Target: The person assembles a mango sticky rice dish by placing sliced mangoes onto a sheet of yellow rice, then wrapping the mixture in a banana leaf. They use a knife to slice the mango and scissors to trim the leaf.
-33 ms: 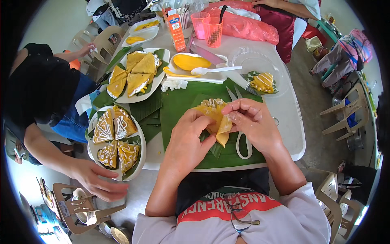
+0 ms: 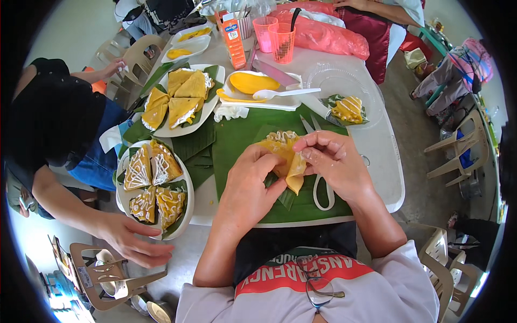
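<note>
Both my hands pinch a folded yellow crepe (image 2: 285,156) w/ white drizzle: left hand (image 2: 253,180), right hand (image 2: 334,161). Banana leaf (image 2: 237,137) beneath, scissors (image 2: 323,191) under my right wrist, white spoon (image 2: 283,93) & orange cups (image 2: 276,39) beyond, coworker's hand (image 2: 132,239) far left.

Worn on the head, looking steeply down and close onto the white worktop (image 2: 388,177) and both forearms rising from the lower edge. Wide fisheye, upright, unmirrored; edges bending toward the dark rim. No second view.
</note>
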`<state>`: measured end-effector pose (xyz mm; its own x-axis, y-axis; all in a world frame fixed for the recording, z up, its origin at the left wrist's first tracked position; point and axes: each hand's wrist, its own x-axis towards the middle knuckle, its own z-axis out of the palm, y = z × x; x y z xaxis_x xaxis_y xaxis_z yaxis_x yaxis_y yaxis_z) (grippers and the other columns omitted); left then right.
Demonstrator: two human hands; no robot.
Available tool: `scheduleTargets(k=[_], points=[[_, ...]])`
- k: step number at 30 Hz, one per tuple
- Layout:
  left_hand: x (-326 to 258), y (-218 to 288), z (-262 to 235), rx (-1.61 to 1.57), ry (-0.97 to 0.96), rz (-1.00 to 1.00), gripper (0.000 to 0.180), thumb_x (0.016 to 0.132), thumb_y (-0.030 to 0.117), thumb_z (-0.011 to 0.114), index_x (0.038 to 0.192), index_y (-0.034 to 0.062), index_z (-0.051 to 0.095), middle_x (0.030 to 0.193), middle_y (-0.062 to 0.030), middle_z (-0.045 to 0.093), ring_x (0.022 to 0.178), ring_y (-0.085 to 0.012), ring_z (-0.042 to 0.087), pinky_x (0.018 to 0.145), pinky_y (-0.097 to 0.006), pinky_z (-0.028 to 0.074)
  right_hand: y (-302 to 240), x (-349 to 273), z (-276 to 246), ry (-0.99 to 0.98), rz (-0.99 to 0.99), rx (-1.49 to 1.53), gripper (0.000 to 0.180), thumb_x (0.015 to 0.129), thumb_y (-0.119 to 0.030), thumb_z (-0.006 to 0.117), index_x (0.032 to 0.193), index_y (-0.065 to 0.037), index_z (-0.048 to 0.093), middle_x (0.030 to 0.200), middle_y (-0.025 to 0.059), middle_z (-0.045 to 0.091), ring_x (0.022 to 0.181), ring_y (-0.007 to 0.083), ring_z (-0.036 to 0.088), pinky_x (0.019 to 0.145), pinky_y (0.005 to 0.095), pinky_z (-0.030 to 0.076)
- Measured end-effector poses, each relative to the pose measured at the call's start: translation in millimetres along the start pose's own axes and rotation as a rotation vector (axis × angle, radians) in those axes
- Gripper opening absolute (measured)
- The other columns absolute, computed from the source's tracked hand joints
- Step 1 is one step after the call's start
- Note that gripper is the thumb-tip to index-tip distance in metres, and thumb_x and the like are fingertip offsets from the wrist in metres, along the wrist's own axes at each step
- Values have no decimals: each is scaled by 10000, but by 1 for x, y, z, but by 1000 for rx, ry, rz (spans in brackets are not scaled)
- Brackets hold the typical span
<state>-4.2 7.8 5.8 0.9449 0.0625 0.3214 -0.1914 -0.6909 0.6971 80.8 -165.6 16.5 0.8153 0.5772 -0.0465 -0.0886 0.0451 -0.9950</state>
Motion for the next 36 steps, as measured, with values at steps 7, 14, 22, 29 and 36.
scheduleTargets(k=[7,14,22,29,36], points=[[-4,-6,0,-132,43,-3,407,702,2,746,1091,17,630,986,-122,642,848,-235,657,768,-320,537,3,9,3,-22,16,-16,128,958,-52,591,1024,48,634,927,55,645,790,98,663,700,236,582],[-7,-11,-7,-311,-8,-59,495,731,-4,737,1195,-24,564,1021,-118,669,909,-183,666,824,-308,544,-2,7,11,-25,39,-11,120,952,-43,589,1018,52,623,919,75,653,794,121,682,713,249,583],[-5,-17,3,-437,103,-119,389,819,26,675,1177,-32,535,918,-173,675,830,-248,698,755,-333,567,2,6,13,-55,2,-78,256,940,15,481,1160,49,609,978,100,637,848,165,680,774,287,573],[0,-10,5,-379,206,-243,372,792,-46,689,1135,-10,547,990,-89,628,772,-110,630,667,-250,542,0,5,14,-55,34,-132,304,938,58,467,1215,26,590,1024,103,613,912,185,678,814,295,575],[-2,-18,12,-344,246,-254,340,751,-54,721,1030,-1,535,999,-94,597,738,-130,625,625,-255,540,14,0,14,-27,-70,-41,266,919,58,458,1143,68,601,1003,128,637,870,171,694,762,276,576]])
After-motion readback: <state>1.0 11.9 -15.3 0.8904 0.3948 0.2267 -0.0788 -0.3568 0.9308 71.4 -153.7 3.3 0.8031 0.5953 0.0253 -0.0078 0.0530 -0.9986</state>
